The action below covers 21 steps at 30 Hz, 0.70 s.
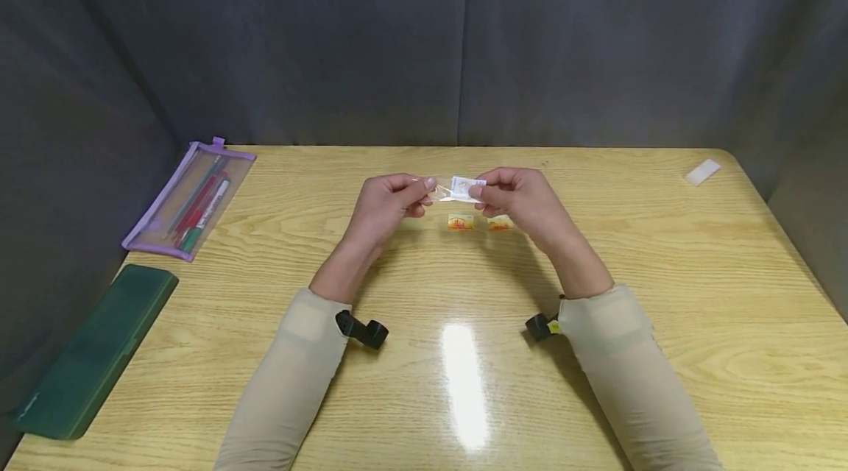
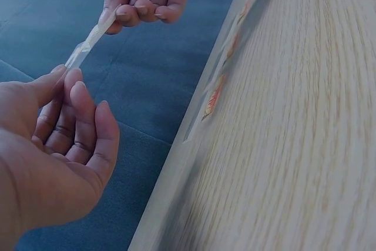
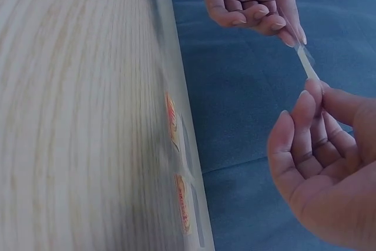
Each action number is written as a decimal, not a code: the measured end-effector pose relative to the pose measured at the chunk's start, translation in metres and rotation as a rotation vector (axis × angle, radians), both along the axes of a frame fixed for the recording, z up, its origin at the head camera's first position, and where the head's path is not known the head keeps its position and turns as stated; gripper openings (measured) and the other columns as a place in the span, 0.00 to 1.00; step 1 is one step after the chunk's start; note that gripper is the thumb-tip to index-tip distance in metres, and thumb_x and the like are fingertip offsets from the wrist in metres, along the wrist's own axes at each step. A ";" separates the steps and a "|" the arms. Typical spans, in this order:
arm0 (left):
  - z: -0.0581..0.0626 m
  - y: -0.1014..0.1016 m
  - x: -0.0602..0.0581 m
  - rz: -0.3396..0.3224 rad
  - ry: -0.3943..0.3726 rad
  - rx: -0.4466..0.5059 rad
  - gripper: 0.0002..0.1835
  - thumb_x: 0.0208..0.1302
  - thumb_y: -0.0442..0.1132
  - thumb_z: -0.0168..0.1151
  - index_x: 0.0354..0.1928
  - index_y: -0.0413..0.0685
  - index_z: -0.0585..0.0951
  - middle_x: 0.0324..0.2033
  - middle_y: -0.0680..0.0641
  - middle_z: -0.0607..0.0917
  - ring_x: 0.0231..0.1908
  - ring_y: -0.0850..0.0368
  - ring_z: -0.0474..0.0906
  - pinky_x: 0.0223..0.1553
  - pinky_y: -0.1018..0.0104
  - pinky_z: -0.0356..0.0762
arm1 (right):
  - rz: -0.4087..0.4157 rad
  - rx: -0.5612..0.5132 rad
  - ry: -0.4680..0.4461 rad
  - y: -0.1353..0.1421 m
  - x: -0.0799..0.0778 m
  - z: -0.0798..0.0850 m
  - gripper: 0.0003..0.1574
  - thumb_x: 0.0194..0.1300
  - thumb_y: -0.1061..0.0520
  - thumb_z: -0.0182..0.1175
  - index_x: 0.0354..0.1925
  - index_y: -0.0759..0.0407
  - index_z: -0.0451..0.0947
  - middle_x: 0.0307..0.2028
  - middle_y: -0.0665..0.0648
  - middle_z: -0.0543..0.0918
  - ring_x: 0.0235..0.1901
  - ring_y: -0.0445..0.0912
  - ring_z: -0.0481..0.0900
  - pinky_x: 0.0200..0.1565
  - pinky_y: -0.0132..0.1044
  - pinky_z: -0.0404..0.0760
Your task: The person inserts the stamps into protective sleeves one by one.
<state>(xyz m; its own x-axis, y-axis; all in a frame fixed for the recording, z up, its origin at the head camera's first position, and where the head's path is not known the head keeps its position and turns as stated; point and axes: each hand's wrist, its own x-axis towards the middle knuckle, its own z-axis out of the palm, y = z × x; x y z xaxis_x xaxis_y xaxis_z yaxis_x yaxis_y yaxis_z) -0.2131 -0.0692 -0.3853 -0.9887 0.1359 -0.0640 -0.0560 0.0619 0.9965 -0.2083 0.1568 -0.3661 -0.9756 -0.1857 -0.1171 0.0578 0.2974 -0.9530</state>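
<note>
Above the far part of the table, my left hand [image 1: 391, 206] pinches one end of a small clear plastic sleeve [image 1: 440, 190] between thumb and fingertips. The opposite end is at my right hand [image 1: 520, 199], whose thumb and fingers pinch a small white printed stamp-like paper [image 1: 461, 187]. Paper and sleeve overlap; how far one sits inside the other I cannot tell. From the left wrist view, the sleeve [image 2: 76, 57] stretches between both sets of fingertips. Just below the hands lie two orange-and-yellow stamp-like pieces [image 1: 460, 222], the right one partly covered by my right hand.
At the left edge lies a purple-trimmed mesh pouch [image 1: 159, 224] with pens inside. Nearer me is a dark green pencil case [image 1: 99, 353]. A small white rectangular block [image 1: 702, 171] sits at the far right. Dark curtains [image 1: 331, 44] surround the wooden table [image 1: 411, 397].
</note>
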 end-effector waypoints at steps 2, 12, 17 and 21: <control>0.000 0.000 0.000 0.002 0.000 -0.002 0.16 0.68 0.46 0.68 0.40 0.37 0.88 0.25 0.54 0.86 0.26 0.64 0.79 0.34 0.73 0.84 | 0.009 0.010 -0.002 0.000 0.000 0.001 0.16 0.72 0.57 0.62 0.50 0.70 0.80 0.34 0.51 0.85 0.34 0.42 0.84 0.39 0.30 0.86; 0.001 0.003 0.002 -0.034 -0.004 -0.021 0.15 0.67 0.43 0.69 0.41 0.35 0.88 0.27 0.50 0.86 0.28 0.63 0.79 0.33 0.74 0.83 | 0.056 0.031 -0.004 0.000 0.000 -0.001 0.16 0.72 0.56 0.62 0.49 0.69 0.81 0.31 0.49 0.84 0.33 0.42 0.82 0.43 0.37 0.87; 0.000 0.005 0.003 -0.028 -0.006 -0.015 0.15 0.67 0.43 0.70 0.40 0.34 0.88 0.29 0.46 0.86 0.27 0.62 0.79 0.33 0.74 0.83 | 0.052 0.039 -0.008 -0.001 0.002 -0.002 0.16 0.72 0.55 0.63 0.48 0.67 0.81 0.31 0.49 0.84 0.31 0.41 0.81 0.44 0.40 0.86; -0.001 0.007 0.003 -0.035 -0.009 0.007 0.13 0.66 0.42 0.70 0.39 0.35 0.88 0.26 0.51 0.87 0.27 0.63 0.80 0.33 0.74 0.84 | 0.048 0.052 -0.022 -0.003 0.004 -0.002 0.16 0.72 0.53 0.64 0.48 0.65 0.81 0.31 0.49 0.83 0.32 0.42 0.80 0.46 0.45 0.84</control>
<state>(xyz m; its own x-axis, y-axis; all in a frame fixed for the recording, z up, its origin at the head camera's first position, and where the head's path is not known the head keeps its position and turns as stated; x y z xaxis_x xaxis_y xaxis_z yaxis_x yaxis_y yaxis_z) -0.2101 -0.0619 -0.3868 -0.9827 0.1709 -0.0716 -0.0626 0.0575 0.9964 -0.2045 0.1539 -0.3682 -0.9628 -0.2252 -0.1493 0.0633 0.3490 -0.9350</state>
